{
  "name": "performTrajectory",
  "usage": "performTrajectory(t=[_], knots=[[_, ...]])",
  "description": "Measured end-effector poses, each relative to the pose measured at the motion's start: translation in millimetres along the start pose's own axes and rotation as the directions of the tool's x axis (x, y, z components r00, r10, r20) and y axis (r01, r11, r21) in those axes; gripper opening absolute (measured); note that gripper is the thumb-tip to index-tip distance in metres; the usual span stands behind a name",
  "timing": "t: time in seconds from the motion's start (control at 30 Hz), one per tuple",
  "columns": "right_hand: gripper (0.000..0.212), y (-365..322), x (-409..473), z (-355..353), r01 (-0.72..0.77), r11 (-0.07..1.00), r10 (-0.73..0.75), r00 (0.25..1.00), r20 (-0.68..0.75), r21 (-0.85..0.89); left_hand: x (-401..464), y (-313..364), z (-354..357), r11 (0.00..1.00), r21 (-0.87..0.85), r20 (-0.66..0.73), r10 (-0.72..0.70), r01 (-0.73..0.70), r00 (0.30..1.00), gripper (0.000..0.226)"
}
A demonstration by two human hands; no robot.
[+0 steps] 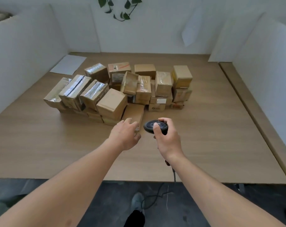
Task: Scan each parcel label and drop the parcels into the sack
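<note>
A heap of several brown cardboard parcels (117, 89) lies on the wooden table (212, 128). At its front a flat parcel (135, 112) lies on the table. My left hand (125, 134) is at that parcel's near end, fingers curled at its edge; whether it grips the parcel I cannot tell. Just to the right, my right hand (166, 138) grips a black handheld scanner (155, 126), its head pointing toward the parcels. The scanner's cable (174, 173) runs back over the table's front edge. No sack is in view.
White partition walls stand at the left, back and right of the table. A white sheet of paper (68, 64) lies at the back left. A plant (121, 7) hangs above the back wall. Below the front edge are a dark floor and my shoe (137, 200).
</note>
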State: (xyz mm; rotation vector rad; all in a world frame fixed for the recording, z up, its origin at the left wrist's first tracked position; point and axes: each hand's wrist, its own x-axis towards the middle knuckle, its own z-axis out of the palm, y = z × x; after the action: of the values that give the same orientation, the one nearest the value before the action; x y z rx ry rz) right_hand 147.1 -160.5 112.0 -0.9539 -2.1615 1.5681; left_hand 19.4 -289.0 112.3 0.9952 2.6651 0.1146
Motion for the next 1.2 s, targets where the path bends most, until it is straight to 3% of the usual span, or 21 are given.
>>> performTrajectory(t=[0.23, 0.57, 0.67, 0.87, 1.03, 1.2], knots=[[0.046, 8, 102, 34, -0.094, 0.995, 0.094, 0.996, 0.009, -0.014, 109, -27, 18, 0.999, -0.029, 0.089, -0.025, 0.028, 0.996, 0.050], [0.031, 32, 178, 61, -0.158, 0.986, 0.160, 0.986, 0.047, -0.049, 183, -45, 48, 0.991, -0.056, 0.193, -0.106, 0.119, 0.975, 0.073], [0.040, 42, 187, 58, -0.179, 0.983, 0.182, 0.982, 0.059, -0.052, 190, -43, 57, 0.987, -0.037, 0.198, -0.147, 0.158, 0.969, 0.075], [0.037, 65, 192, 37, -0.195, 0.980, 0.198, 0.977, 0.083, -0.044, 183, -23, 69, 0.981, 0.031, 0.154, -0.196, 0.193, 0.968, 0.085], [0.044, 77, 184, 15, -0.204, 0.978, 0.209, 0.972, 0.105, -0.051, 167, -3, 80, 0.989, 0.030, 0.141, -0.149, 0.147, 0.979, 0.099], [0.046, 85, 175, -4, -0.198, 0.978, 0.205, 0.970, 0.130, -0.070, 150, 15, 101, 0.974, -0.018, 0.160, -0.219, 0.225, 0.962, 0.113]])
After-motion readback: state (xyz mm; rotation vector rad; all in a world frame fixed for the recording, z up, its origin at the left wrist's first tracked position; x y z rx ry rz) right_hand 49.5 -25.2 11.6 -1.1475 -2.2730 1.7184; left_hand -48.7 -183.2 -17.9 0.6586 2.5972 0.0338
